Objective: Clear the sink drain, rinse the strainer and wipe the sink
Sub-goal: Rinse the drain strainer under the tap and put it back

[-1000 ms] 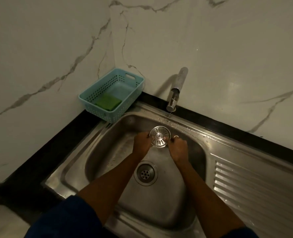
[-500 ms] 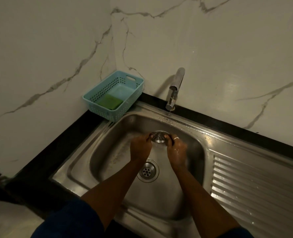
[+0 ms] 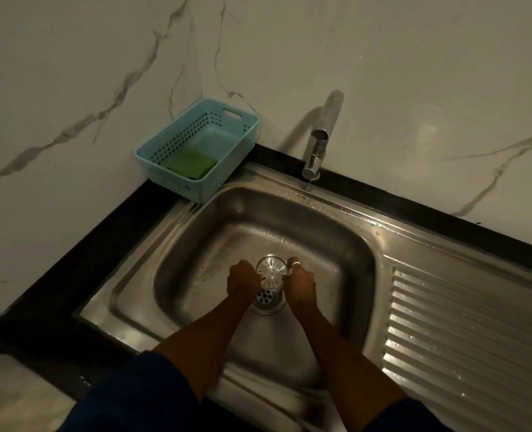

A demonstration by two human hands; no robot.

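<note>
Strainer (image 3: 271, 272): round, metal, held up over the sink bowl at 12 o'clock of the drain (image 3: 266, 297), partly overlapping it in view.
Left hand (image 3: 242, 279): fingers curled, pinching the strainer's rim at 9 o'clock.
Right hand (image 3: 300, 283): pinching the rim at 3 o'clock; ring on one finger.
Sink (image 3: 196, 244): steel, wet; ribbed draining board (image 3: 464, 332) at 3 o'clock.
Tap (image 3: 321, 138): at 12 o'clock of the bowl, thin trickle at its spout.
Basket (image 3: 243, 145): blue, at 10 o'clock of the bowl, against the wall.
Sponge (image 3: 191, 163): green, inside the basket.
</note>
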